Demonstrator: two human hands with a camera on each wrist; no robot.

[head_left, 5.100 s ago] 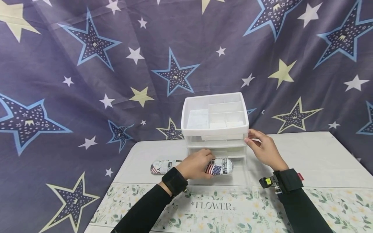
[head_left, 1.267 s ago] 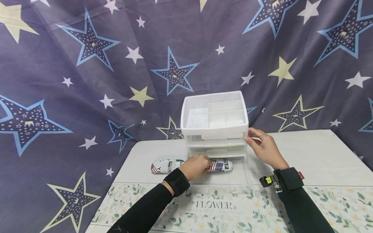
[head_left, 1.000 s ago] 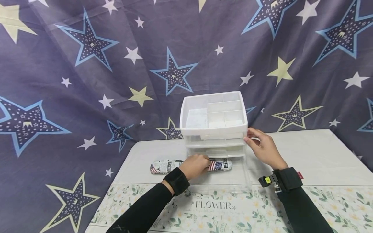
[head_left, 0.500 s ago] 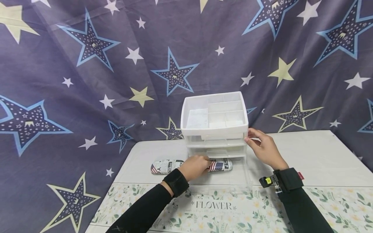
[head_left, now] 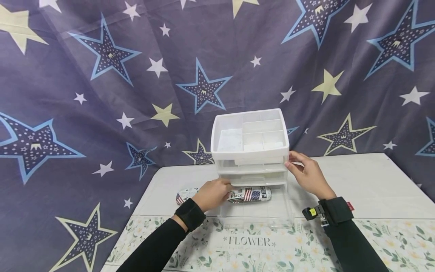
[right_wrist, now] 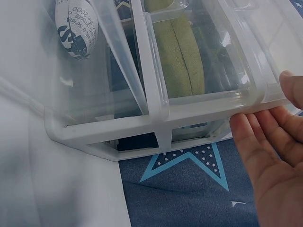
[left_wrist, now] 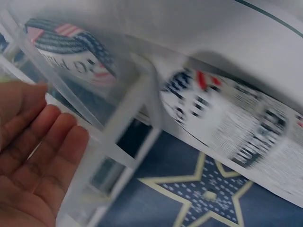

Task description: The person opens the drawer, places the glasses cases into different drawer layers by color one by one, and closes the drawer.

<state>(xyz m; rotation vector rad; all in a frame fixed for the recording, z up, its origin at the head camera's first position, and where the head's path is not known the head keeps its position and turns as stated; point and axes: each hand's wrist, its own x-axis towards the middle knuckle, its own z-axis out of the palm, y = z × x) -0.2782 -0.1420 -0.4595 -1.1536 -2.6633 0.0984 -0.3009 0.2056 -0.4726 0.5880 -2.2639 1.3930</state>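
A printed glasses case (head_left: 249,194), with newspaper and flag patterns, lies in the pulled-out clear bottom drawer (head_left: 280,215) of a white drawer unit (head_left: 251,152). A second matching glasses case (left_wrist: 241,123) lies on the table outside, left of the unit. My left hand (head_left: 212,194) is over the drawer's left side, between the two cases. Its fingers are loosely bent with nothing in them, as the left wrist view shows. With thumb and fingers, my right hand (head_left: 307,173) grips the unit's right front edge, near the upper drawers.
The unit's top is an open compartmented tray (head_left: 265,126). An olive-green item (right_wrist: 182,56) shows through a drawer above the bottom one. A floral runner (head_left: 251,249) covers the table's front; a starry cloth (head_left: 153,87) hangs behind.
My left hand has left the case in the drawer and shifted left, uncovering more of that case and hiding more of the outer one. The right hand keeps its place.
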